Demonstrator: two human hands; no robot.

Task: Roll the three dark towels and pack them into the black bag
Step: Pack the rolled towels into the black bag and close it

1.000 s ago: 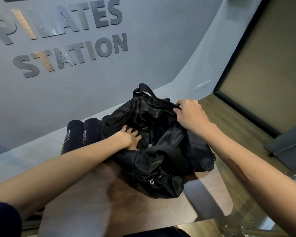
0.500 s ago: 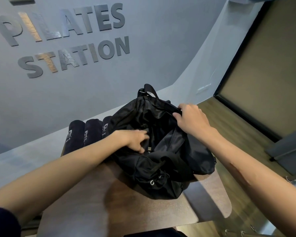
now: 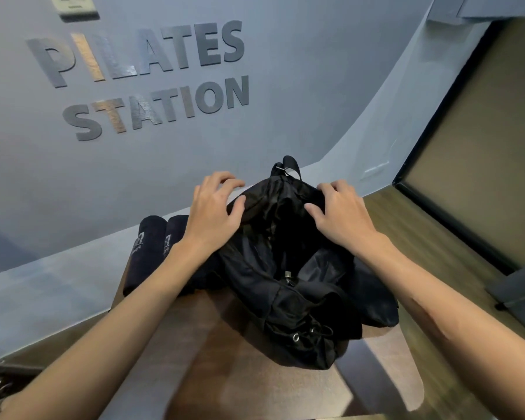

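Visibly two rolled towels (image 3: 156, 237), one black bag (image 3: 300, 286)

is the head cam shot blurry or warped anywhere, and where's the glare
Head view: wide-angle warp bends the grey wall's base line into a curve; the raised metal wall letters catch patchy glare; the left hand looks slightly motion-soft; the black fabric bag and rolled dark towels lose detail in shadow; the brown wooden tabletop shows soft reflections.

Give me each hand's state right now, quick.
Left hand: grips the left rim of the black bag, fingers partly curled.
Right hand: grips the bag's right rim.
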